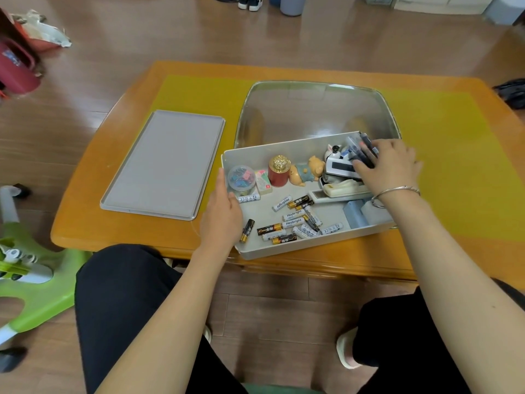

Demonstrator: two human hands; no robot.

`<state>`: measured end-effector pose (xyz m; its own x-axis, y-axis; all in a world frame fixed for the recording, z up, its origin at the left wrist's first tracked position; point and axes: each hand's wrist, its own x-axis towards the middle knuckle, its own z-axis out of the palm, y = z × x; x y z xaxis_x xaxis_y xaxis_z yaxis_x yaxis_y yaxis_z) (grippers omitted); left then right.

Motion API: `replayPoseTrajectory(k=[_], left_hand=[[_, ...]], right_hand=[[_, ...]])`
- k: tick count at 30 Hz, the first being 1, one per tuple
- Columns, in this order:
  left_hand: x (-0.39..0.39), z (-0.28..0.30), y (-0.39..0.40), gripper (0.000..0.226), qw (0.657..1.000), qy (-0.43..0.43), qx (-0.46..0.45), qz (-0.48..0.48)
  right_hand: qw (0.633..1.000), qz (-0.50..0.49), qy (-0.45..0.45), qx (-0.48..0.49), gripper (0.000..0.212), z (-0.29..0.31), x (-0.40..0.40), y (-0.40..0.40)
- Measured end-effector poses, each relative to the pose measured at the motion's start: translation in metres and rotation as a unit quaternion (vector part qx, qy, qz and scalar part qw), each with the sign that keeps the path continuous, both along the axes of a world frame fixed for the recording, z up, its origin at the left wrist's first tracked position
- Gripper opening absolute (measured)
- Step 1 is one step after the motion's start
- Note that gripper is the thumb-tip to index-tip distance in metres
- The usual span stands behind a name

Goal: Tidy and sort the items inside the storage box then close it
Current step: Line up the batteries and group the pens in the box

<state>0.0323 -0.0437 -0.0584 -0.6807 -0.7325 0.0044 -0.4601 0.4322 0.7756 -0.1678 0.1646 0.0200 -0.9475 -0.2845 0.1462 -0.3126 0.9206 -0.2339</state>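
Observation:
The grey storage box [287, 249] stands open at the table's near edge. Inside it lie several loose batteries [292, 220], a round tub of coloured clips [241, 177], a red jar with a gold lid [279, 170], a pig figurine [308, 170], a tape dispenser [345, 189] and blue packets [355, 214]. My left hand [223, 216] grips the box's left wall, thumb inside. My right hand [389, 166] reaches into the far right corner and holds a bunch of dark pens [362, 149]. The box's grey lid [163, 163] lies flat to the left.
A clear plastic bin [315, 109] stands right behind the box on the yellow mat [199, 92] of the wooden table [127, 115]. A green plastic stool [34, 282] is on the floor at my left, a red bin [17, 66] farther back.

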Motion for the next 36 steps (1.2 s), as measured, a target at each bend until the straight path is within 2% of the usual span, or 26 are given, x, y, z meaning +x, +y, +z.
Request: replayPoseTrajectory(k=[5,9,12,14,18,22,26,31,36], left_hand=[[0.003,0.005,0.0,0.054,1.0,0.009,0.015,-0.011],[0.008,0.009,-0.007,0.052,0.996,0.021,0.065,-0.056],[0.019,0.01,-0.018,0.054,0.991,0.015,0.082,-0.107],[0.024,0.011,-0.025,0.057,0.988,-0.001,0.081,-0.132],[0.028,0.014,-0.038,0.068,0.985,-0.018,0.053,-0.164],[0.028,0.012,-0.05,0.071,0.983,-0.033,0.027,-0.177],[0.027,0.009,-0.052,0.065,0.982,0.004,0.082,-0.172],[0.024,0.006,-0.055,0.061,0.981,0.016,0.099,-0.168],[0.024,0.004,-0.057,0.06,0.98,0.021,0.106,-0.166]], right_hand=[[0.986,0.152,0.049,-0.048,0.034,-0.002,0.047,-0.031],[0.94,0.329,-0.089,-0.022,0.026,-0.013,0.084,-0.061],[0.907,0.374,-0.191,0.037,0.03,-0.023,0.095,-0.083],[0.9,0.368,-0.221,0.074,0.034,-0.031,0.1,-0.098],[0.915,0.324,-0.21,0.12,0.046,-0.043,0.11,-0.124],[0.916,0.312,-0.207,0.144,0.035,-0.047,0.12,-0.14],[0.912,0.299,-0.221,0.174,0.033,-0.053,0.121,-0.141],[0.921,0.283,-0.229,0.138,0.02,-0.06,0.11,-0.131],[0.951,0.243,-0.163,0.098,0.019,-0.063,0.099,-0.123]])
